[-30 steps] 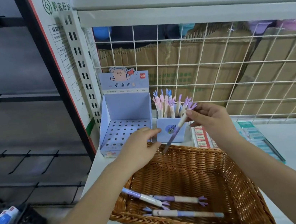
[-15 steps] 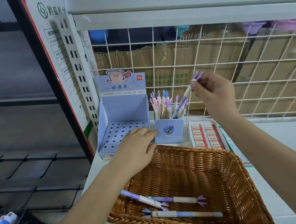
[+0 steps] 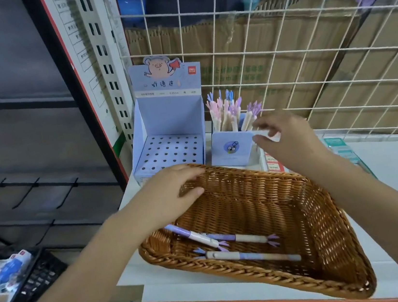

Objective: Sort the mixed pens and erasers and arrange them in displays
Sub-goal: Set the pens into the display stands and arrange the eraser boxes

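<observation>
A wicker basket point(image 3: 329, 222) sits on the white shelf and holds three pens with purple claw tops: one pen point(image 3: 194, 236), a second point(image 3: 244, 237) and a third point(image 3: 252, 255). My left hand point(image 3: 171, 195) grips the basket's far left rim. Behind the basket a small blue pen cup point(image 3: 231, 147) stands full of several upright pens point(image 3: 228, 111). My right hand point(image 3: 287, 139) hovers at the cup's right corner with loosely curled fingers, and I see no pen in it. An empty blue display box point(image 3: 167, 152) with a dotted hole tray stands left of the cup.
A flat box of red-labelled erasers point(image 3: 273, 164) lies under my right wrist, with a teal box point(image 3: 339, 147) beside it. A white wire grid point(image 3: 307, 60) backs the shelf, cardboard cartons behind it. A black crate point(image 3: 20, 283) sits on the floor at the lower left.
My right hand lifted a pen to the cup, came down to the cup's right corner, and no longer shows the pen. My left hand moved onto the basket rim.
</observation>
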